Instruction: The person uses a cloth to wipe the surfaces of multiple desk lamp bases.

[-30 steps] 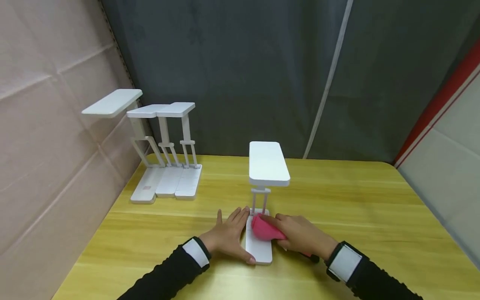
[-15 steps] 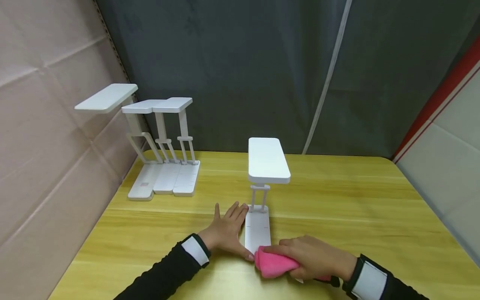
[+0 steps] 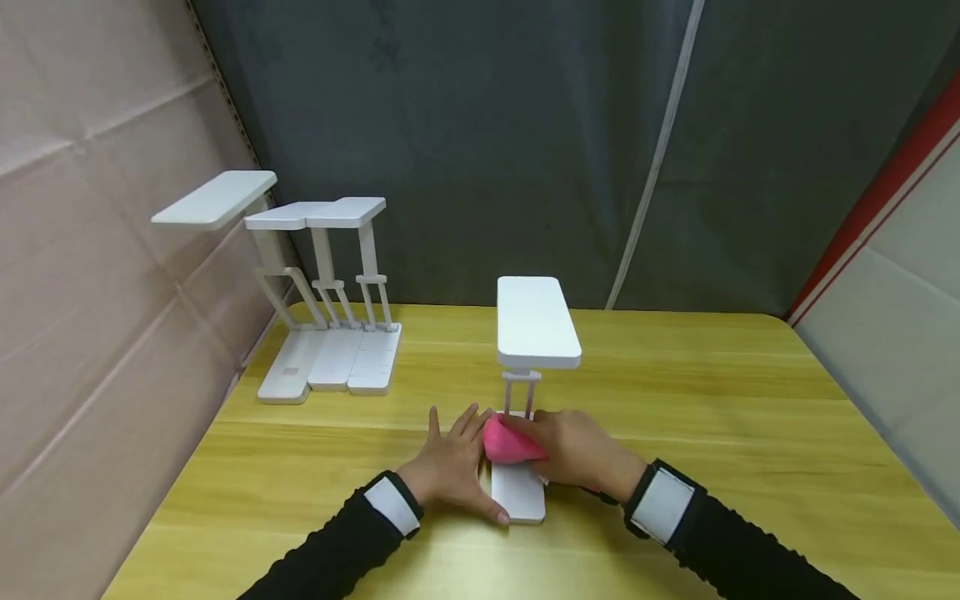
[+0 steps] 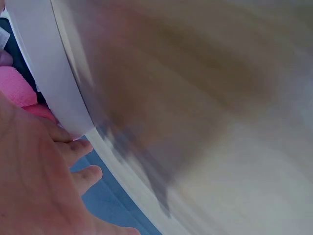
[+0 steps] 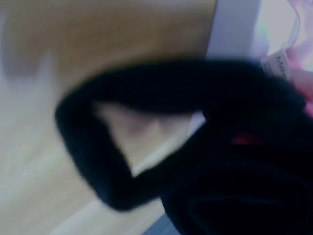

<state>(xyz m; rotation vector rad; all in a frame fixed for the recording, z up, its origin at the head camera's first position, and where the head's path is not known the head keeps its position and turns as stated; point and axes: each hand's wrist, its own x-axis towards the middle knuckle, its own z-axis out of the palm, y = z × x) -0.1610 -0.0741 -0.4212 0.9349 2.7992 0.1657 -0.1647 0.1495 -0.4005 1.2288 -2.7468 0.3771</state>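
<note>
A white folding phone stand (image 3: 537,322) stands on the table with its top plate raised on a hinged arm. My left hand (image 3: 450,467) has its fingers spread and rests along the left side of the stand's base (image 3: 517,498). My right hand (image 3: 581,450) grips a pink cloth (image 3: 512,442) and presses it on the rear part of the base, just in front of the arm's foot. In the left wrist view, the cloth (image 4: 17,87) shows beyond the base's edge. In the right wrist view, a blurred black strap (image 5: 146,85) covers much, with a small white tag (image 5: 277,66) beside it.
Three more white stands (image 3: 330,358) stand side by side at the table's back left. The wooden table (image 3: 712,417) ends at a grey curtain (image 3: 465,167). A pale wall covering (image 3: 112,333) borders the left side.
My right hand drew the cloth toward the base's front edge, then moved it back up to the rear of the base. My left hand stayed at the base's side.
</note>
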